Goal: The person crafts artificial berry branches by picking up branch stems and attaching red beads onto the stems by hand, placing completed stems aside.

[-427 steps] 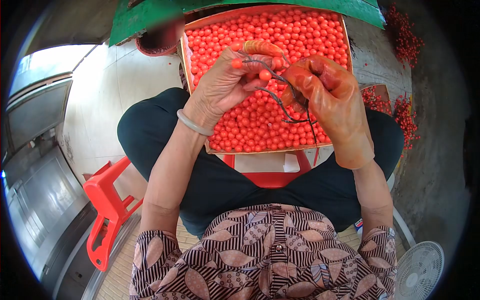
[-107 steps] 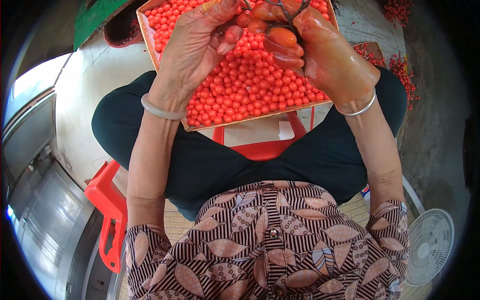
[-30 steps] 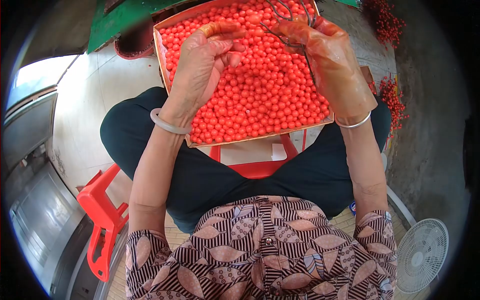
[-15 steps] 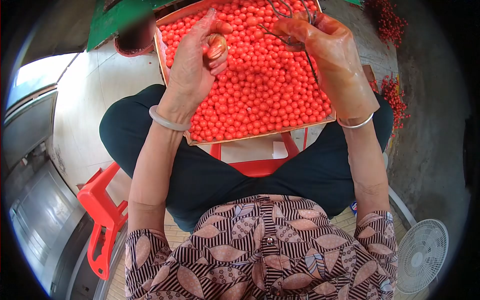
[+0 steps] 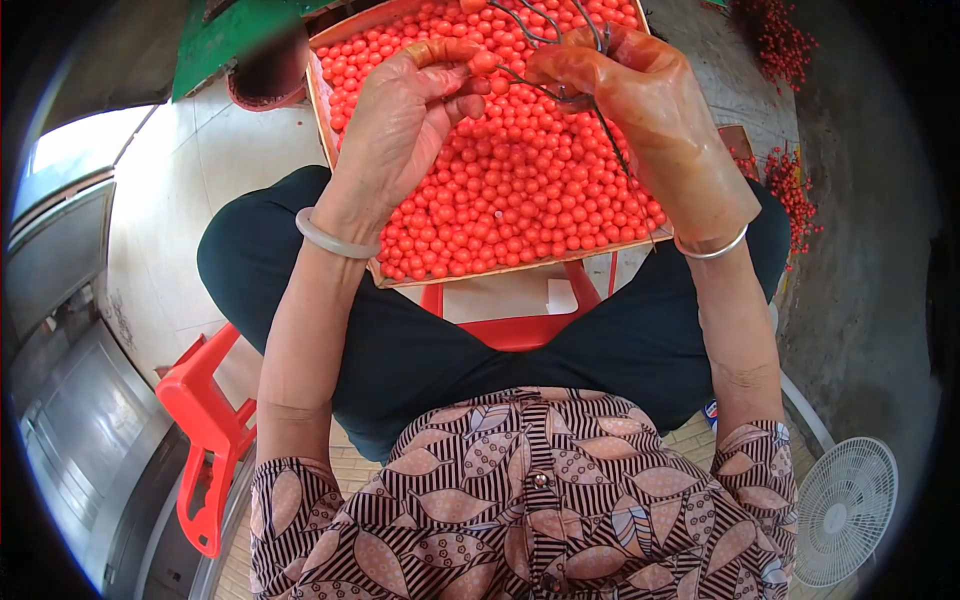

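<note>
A shallow box (image 5: 520,268) heaped with small red balls (image 5: 500,190) sits in front of me. Above its left half, my left hand (image 5: 405,120) pinches one red ball (image 5: 483,63) between thumb and forefinger. That ball is at the tip of a dark wire stem (image 5: 530,84). On the other side, my right hand (image 5: 650,105), in a stained translucent glove, is closed around a branching bunch of these dark stems. Another red ball (image 5: 472,5) shows at a stem's end by the top edge. The right fingertips are partly hidden by the hand.
A red plastic stool (image 5: 515,335) is under the box and another red stool (image 5: 205,400) stands at my left. Bunches of red berries on stems (image 5: 790,195) lie at the right. A white fan (image 5: 835,515) is at lower right, a reddish bucket (image 5: 268,80) at upper left.
My left hand has moved right and closed in on the wire stem, with a red ball now at its tip. The right hand has shifted slightly left with the stems.
</note>
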The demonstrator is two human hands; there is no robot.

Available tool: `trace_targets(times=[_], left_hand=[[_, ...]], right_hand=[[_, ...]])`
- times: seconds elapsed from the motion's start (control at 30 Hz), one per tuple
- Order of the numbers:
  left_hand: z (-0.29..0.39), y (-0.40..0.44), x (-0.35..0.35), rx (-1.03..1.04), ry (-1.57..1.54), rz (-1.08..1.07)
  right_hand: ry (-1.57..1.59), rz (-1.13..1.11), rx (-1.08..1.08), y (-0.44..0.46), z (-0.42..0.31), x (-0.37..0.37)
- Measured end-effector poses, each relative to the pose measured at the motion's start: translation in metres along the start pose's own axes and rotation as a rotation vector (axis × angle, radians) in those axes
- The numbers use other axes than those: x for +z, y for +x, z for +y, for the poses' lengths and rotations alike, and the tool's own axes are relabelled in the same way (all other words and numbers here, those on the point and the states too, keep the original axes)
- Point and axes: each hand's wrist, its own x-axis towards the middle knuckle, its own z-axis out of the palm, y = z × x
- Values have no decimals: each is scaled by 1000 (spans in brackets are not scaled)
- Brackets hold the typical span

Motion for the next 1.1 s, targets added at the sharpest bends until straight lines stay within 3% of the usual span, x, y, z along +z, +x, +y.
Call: trace_targets(times=[0.07, 0.17, 0.5, 0.57, 0.67, 0.77, 0.87, 1.1], left_hand=[[0, -1, 1, 17, -17, -34], [2, -2, 4, 48, 9, -49], [5, -4, 16, 307, 162, 144], [6, -5, 13, 295, 169, 72], [6, -8, 15, 282, 173, 63], [6, -8, 16, 296, 189, 61], [5, -7, 14, 334, 234, 74], [5, -8, 18, 294, 187, 63]], right_hand=[[51, -5, -113, -5, -1, 3], [-43, 244, 378, 5, -36, 20], [-182, 220, 247, 0, -32, 14], [-210, 216, 282, -1, -32, 12], [-435, 178, 28, 4, 3, 5], [-337, 207, 23, 3, 4, 9], [-348, 221, 353, 0, -42, 25], [-478, 260, 369, 1, -56, 31]])
